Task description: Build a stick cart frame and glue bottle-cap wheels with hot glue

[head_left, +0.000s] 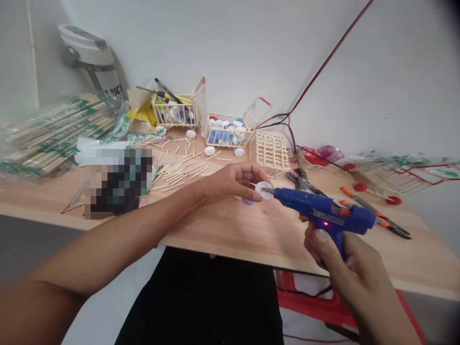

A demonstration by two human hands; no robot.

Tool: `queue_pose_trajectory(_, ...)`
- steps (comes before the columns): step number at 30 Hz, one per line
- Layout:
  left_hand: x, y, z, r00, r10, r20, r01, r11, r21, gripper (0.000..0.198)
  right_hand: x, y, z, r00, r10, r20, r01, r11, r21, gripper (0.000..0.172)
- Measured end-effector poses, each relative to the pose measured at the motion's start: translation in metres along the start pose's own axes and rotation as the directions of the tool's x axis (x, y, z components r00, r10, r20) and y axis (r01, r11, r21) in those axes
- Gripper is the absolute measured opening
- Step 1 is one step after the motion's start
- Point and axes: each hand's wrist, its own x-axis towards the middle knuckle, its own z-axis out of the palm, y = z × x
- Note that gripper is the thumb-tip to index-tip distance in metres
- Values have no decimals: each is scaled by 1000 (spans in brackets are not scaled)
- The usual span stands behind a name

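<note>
A blue hot glue gun (312,206) with a small red light glowing on its side is gripped in my right hand (345,263). Its metal nozzle points left, at the inside of a white bottle cap (265,190). My left hand (235,181) pinches that cap between thumb and fingers, its hollow side toward the nozzle. Below the fingers, one or two more caps (247,201) lie on the wooden table (230,225), partly hidden by the hand. Whether glue is coming out is too small to tell.
Small stick carts (228,132) with cap wheels stand at the back, holding caps and tools. Cut sticks (179,172) lie left of centre, near bagged chopsticks (61,129). Pliers (381,215) and a stick lattice (271,151) are on the right. A red-black cable (334,52) crosses the wall.
</note>
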Motion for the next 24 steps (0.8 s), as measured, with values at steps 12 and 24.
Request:
queue_pose_trajectory(12, 0, 0, 0, 1000, 1, 13, -1, 1000, -11, 39, -1, -5, -4, 999, -25, -31, 22, 997, -70, 53)
queue_pose_trajectory(24, 0, 0, -1, 1000, 11, 14, -11, 1000, 17, 40, -4, -9, -4, 993, -117, -29, 115, 992, -47, 49)
